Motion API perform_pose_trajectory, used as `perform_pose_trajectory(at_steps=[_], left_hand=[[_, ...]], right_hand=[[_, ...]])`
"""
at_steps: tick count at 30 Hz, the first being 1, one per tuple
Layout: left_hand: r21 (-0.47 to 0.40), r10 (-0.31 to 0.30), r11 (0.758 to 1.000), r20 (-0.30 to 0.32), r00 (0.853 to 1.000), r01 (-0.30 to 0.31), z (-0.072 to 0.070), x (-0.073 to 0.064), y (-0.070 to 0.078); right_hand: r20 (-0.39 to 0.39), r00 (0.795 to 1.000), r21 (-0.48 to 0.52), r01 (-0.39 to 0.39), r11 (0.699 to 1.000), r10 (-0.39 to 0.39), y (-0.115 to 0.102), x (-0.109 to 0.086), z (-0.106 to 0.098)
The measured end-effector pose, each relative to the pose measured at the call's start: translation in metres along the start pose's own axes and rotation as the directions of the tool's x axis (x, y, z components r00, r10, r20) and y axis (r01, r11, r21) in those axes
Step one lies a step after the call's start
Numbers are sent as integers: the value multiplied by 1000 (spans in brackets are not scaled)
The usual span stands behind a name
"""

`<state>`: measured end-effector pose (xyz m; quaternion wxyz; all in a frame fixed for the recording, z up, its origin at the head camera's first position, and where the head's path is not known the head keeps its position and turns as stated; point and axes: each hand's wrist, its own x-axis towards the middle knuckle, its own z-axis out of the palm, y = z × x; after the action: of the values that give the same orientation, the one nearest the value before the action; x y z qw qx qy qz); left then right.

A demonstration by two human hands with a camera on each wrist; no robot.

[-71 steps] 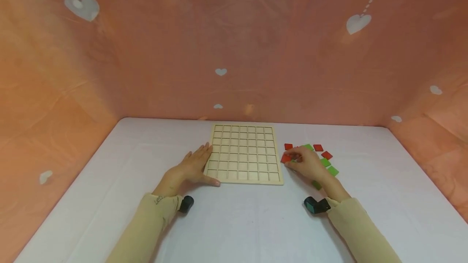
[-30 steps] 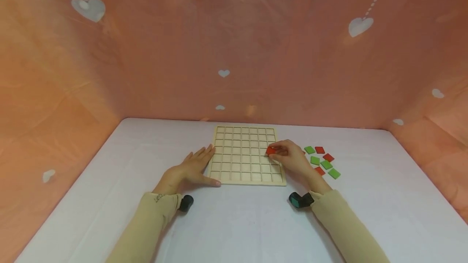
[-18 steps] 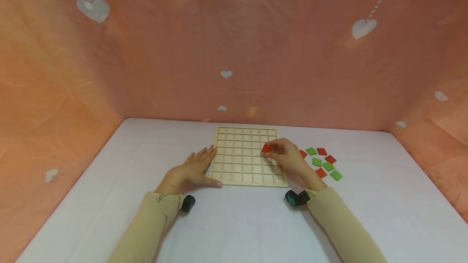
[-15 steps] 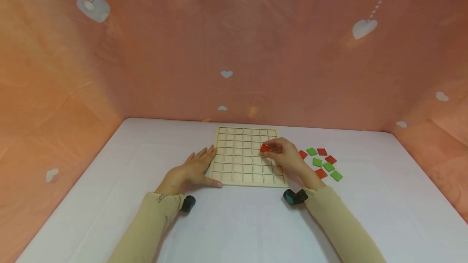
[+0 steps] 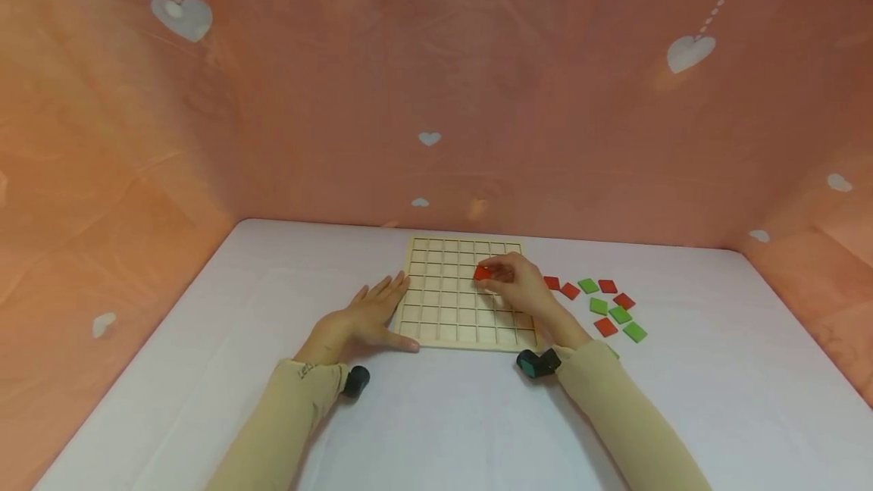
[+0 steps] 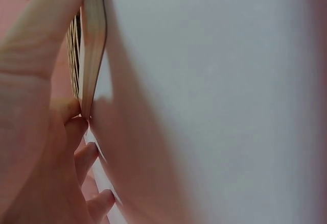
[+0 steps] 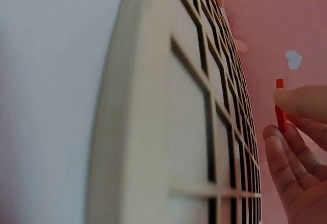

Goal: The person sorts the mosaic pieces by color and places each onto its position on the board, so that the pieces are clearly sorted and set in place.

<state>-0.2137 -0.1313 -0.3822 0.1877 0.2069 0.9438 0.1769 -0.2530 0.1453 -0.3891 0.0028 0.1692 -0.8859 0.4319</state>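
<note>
A pale wooden grid board (image 5: pixel 436 315) lies on the white table, its cells bare where they show. My left hand (image 5: pixel 373 315) rests with spread, straight fingers along the board's left edge, the thumb at its near left corner. In the left wrist view the fingertips touch the board's side (image 6: pixel 93 45). My right hand (image 5: pixel 521 286) pinches a red square tile (image 5: pixel 482 273) between thumb and fingers, over the right-middle part of the grid. Seen from the right wrist, the red tile (image 7: pixel 280 106) is edge-on and raised off the board. The hand hides some cells beneath it.
Right of the board lie several loose tiles, red ones such as this red tile (image 5: pixel 605 326) and green ones such as this green tile (image 5: pixel 635 332). One green tile is partly hidden by the right sleeve (image 5: pixel 614 408). An orange cloth (image 5: pixel 436 82) with hearts hangs behind the table.
My right hand picked up the red tile from the loose tiles and carried it left over the board. My left hand has stayed at the board's edge. The view has shifted slightly.
</note>
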Motion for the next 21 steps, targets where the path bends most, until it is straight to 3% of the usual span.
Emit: perform_pose_trajectory(at_steps=[10, 21], left_hand=[[7, -12, 1000, -1, 1000, 12, 1, 0, 2], [24, -22, 999, 8, 1000, 21, 2, 1, 0]], right_hand=[[18, 1000, -1, 6, 1000, -6, -3, 9, 10], [42, 999, 77, 12, 997, -15, -10, 20, 28]])
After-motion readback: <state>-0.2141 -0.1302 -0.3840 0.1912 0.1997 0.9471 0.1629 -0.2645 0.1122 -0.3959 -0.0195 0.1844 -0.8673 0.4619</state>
